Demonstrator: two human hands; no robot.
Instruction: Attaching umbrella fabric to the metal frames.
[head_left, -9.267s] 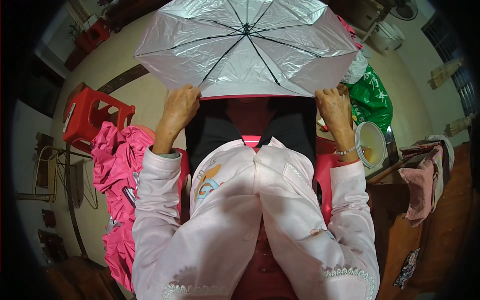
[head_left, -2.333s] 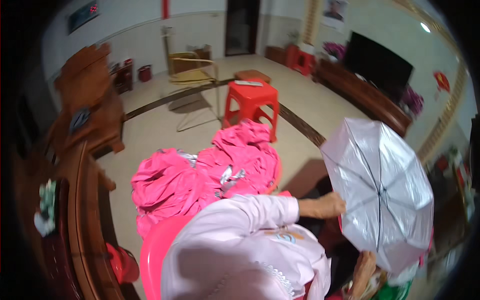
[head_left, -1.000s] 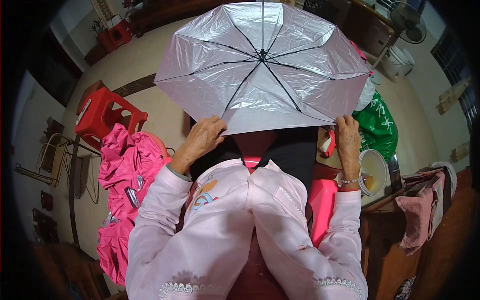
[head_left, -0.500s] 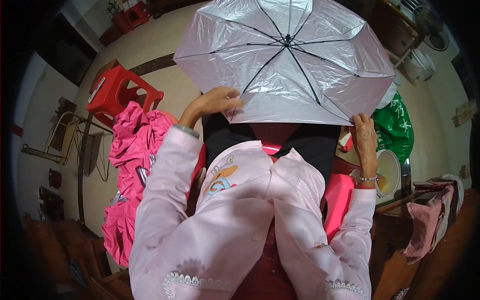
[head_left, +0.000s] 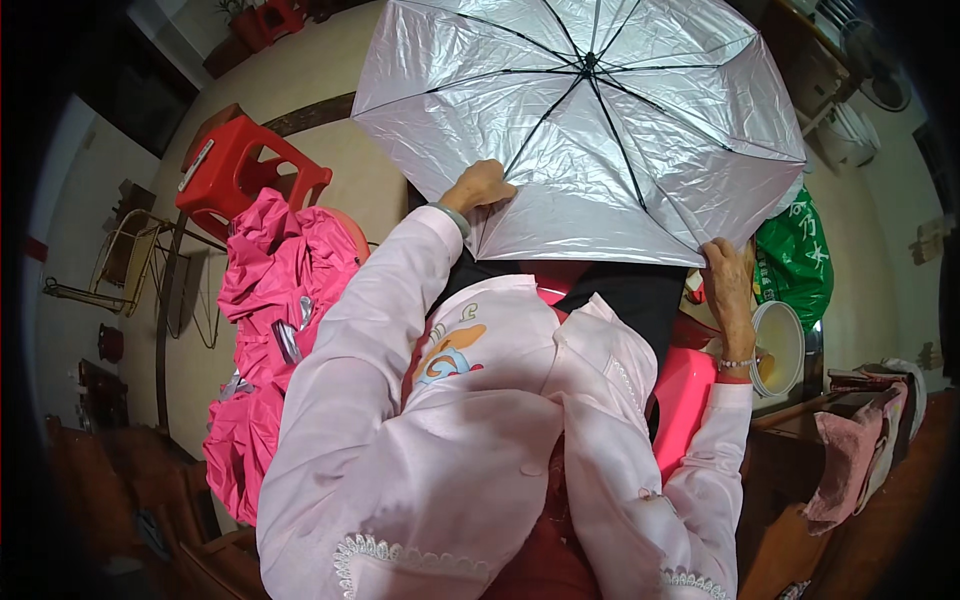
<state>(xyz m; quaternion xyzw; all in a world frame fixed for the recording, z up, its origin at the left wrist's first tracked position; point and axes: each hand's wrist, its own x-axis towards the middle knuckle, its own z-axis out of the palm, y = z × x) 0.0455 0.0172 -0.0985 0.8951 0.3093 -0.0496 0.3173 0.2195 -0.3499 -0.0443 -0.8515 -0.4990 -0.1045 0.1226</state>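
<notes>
An opened umbrella (head_left: pixel 580 150) with a silvery inner side and black ribs lies spread over my knees, its inside facing up. Its ribs meet at a dark hub (head_left: pixel 589 66). My left hand (head_left: pixel 480 187) is closed at the near left part of the canopy, fingers curled by the lower end of a rib; the fingertips are partly hidden. At the near right corner, my right hand (head_left: pixel 728 285) pinches the canopy's edge, where a rib ends.
Bunched pink fabric (head_left: pixel 270 270) lies at my left, near a red plastic stool (head_left: pixel 245 170). On the right are a green bag (head_left: pixel 795 255), a whitish bucket (head_left: pixel 778 345) and hanging cloths (head_left: pixel 855 440). A metal-framed rack (head_left: pixel 130 265) stands far left.
My left hand has moved right and slightly up, its loose fingers closing at the rib. The umbrella has shifted slightly right, its near edge a little closer. My right hand keeps its corner.
</notes>
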